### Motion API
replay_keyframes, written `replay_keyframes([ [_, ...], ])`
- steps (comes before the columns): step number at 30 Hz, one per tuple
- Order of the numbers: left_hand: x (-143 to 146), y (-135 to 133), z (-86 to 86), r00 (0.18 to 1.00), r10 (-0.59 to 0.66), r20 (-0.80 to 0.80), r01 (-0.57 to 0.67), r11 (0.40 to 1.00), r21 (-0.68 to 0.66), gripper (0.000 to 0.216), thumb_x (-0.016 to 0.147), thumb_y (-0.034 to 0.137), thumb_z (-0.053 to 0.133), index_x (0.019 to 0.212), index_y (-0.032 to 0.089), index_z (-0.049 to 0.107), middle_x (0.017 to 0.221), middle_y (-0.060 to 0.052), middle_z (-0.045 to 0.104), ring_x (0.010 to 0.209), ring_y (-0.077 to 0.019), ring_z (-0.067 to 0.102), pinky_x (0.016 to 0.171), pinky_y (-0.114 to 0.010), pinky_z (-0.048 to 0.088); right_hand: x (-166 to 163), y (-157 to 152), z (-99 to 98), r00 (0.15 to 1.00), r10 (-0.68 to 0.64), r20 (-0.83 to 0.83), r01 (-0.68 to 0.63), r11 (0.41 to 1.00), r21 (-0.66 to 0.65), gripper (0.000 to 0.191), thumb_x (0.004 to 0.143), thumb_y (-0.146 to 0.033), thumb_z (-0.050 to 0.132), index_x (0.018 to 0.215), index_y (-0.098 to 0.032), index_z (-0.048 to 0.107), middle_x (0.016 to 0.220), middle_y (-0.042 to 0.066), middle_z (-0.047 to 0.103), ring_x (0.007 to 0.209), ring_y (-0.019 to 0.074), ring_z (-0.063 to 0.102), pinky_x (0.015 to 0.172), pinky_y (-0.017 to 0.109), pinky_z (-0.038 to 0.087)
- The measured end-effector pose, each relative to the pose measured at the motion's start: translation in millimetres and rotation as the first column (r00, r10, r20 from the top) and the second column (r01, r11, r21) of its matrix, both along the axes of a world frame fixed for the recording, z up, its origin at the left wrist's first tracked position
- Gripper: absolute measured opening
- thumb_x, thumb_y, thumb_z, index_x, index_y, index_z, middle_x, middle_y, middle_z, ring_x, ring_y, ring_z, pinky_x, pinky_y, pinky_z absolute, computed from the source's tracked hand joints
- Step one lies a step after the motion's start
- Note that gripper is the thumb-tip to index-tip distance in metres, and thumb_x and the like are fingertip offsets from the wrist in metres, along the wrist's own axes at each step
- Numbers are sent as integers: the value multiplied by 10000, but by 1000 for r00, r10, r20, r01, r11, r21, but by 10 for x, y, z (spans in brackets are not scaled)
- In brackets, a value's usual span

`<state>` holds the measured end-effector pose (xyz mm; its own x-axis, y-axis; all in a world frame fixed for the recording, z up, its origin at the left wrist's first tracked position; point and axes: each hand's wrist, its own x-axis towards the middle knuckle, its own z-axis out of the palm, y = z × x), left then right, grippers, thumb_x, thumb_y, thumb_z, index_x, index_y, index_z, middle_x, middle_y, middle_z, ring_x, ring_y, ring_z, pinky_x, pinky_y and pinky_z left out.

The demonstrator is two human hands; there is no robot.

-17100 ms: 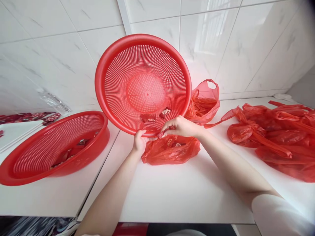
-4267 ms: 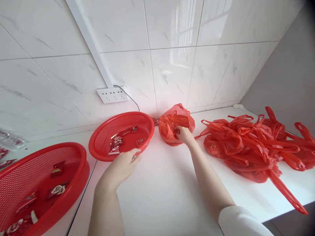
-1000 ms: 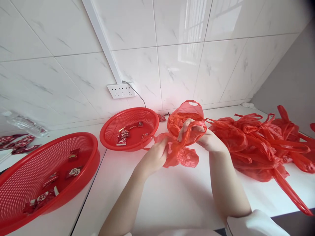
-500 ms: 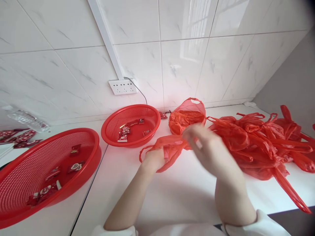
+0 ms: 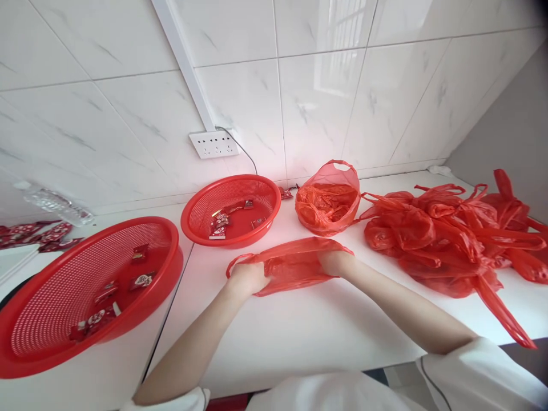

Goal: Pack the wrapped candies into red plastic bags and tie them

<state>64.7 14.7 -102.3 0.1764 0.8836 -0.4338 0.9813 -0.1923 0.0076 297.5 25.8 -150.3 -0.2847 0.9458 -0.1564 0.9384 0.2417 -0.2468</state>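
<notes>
Evidently, left hand and right hand are inside 1 spread red bag; their grip I can't tell.

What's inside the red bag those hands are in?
Both hands reach inside the bag, and between them I see only red plastic. Anything under the hands or in its folds is covered.

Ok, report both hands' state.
Left hand: in a red plastic bag, partly hidden; grip can't be told.
Right hand: in the same bag, partly hidden; grip can't be told.

Bright light, glare on tiles
</notes>
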Motion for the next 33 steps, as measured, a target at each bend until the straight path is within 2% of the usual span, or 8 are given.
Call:
replay_keyframes([
  [2, -45, -30, 8, 998, -63, -5, 63, 997, 39, 310, 803, 309, 573, 1051, 156, 679, 1001, -156, 715, 859, -340, 689, 707, -401, 515, 51, -4, 73, 994, 89, 57, -81, 988, -132, 124, 694, -128, 750, 602, -150, 670, 564, 40, 622, 547, 159, 579, 560, 278, 464],
  [6, 8, -120, -29, 927, -373, -21, 370, 906, 205, 254, 839, 178, 518, 1038, 129, 667, 907, -141, 687, 843, -292, 676, 687, -362, 520, -10, -27, 244, 950, 309, 32, -301, 940, -159, 127, 751, -137, 669, 863, -172, 721, 736, 43, 686, 627, 166, 594, 569, 265, 412],
  [10, 32, -101, -111, 682, -729, 55, 632, 627, 456, 450, 827, -12, 383, 1128, 222, 622, 1122, -88, 620, 1045, -221, 599, 888, -367, 496, -160, -108, 249, 879, 465, 108, -471, 881, 42, 264, 870, -47, 458, 799, -143, 693, 758, 67, 671, 628, 151, 593, 573, 261, 418],
  [13, -33, -19, -188, 606, -795, 43, 669, 538, 512, 384, 815, 86, 539, 1170, 224, 586, 1291, -109, 544, 1262, -272, 461, 1092, -496, 347, -192, -142, 180, 776, 588, 229, -631, 725, 275, 305, 896, -21, 393, 910, -117, 682, 965, 126, 675, 843, 207, 636, 665, 301, 479],
  [17, -149, 67, -304, 681, -723, 119, 625, 658, 420, 608, 698, 156, 677, 1280, 211, 509, 1512, -141, 338, 1429, -317, 244, 1158, -541, 227, -80, -86, 77, 706, 676, 209, -690, 591, 418, 324, 881, -211, 567, 1189, -121, 611, 1354, 184, 526, 1305, 320, 427, 1042, 504, 369],
  [24, -312, 180, -512, 824, -491, 282, 466, 871, 154, 950, 751, 247, 609, 1528, 374, 77, 1622, -53, 90, 1416, -321, 299, 1098, -524, 318, 113, 129, -246, 874, 473, -114, -455, 877, 153, 1130, 605, -533, 793, 1517, -138, 256, 1590, 227, 90, 1426, 417, 211, 1152, 552, 172],
  [28, -425, 279, -709, 813, -473, 338, 450, 880, 150, 971, 755, 358, 651, 1546, 276, 94, 1606, -76, 180, 1437, -289, 263, 1152, -432, 264, 175, 238, -422, 876, 430, -221, -432, 901, 39, 1139, 657, -620, 722, 1539, -142, 183, 1600, 175, 108, 1460, 352, 155, 1181, 476, 178],
  [33, -478, 309, -793, 776, -511, 369, 456, 859, 231, 840, 784, 414, 659, 1513, 322, 252, 1565, -96, 294, 1372, -296, 389, 1125, -458, 304, 188, 219, -546, 852, 443, -279, -400, 895, 198, 1037, 693, -628, 707, 1508, -143, 289, 1566, 185, 244, 1431, 332, 263, 1171, 495, 212],
])
